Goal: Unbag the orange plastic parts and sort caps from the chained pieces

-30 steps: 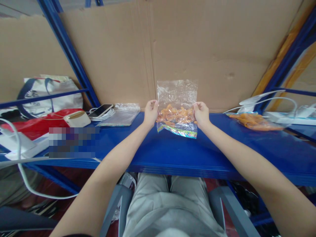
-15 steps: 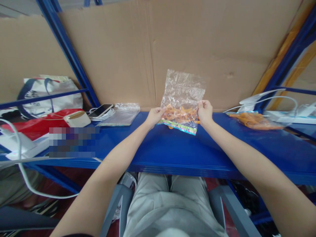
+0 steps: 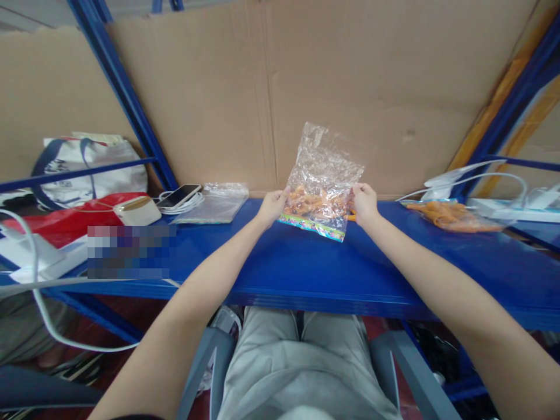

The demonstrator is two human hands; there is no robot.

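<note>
Between my two hands a clear plastic bag point(image 3: 326, 160) is held up over the blue tabletop, its unfilled upper part standing loose. Orange pieces point(image 3: 312, 204), too tangled to name, fill its lower part, and a colourful printed strip point(image 3: 308, 227) runs along the bottom edge. The fingers of my left hand point(image 3: 273, 209) pinch the bag's left side. My right hand point(image 3: 366, 203) is closed on the right side, and a bit of orange shows just beside its fingers.
On the blue table point(image 3: 297, 268), flat clear bags point(image 3: 216, 204), a phone point(image 3: 181, 196) and a coiled white cable point(image 3: 188, 205) lie to the left. At the right lies another bag of orange pieces point(image 3: 450, 216) near white cords. Cardboard point(image 3: 210, 99) stands behind.
The bag has tilted slightly, and its loose upper part has folded and shifted a little to the right. Both hands keep their hold in nearly the same place.
</note>
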